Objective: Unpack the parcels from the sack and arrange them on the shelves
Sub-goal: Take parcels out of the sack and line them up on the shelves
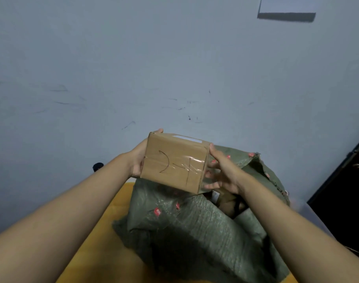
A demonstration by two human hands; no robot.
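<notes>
Blue wall | parcel clasped between left hand, right hand | above sack

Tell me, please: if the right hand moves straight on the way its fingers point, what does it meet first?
The right hand points left, and its fingers already lie against the cardboard box, so it meets that first.
</notes>
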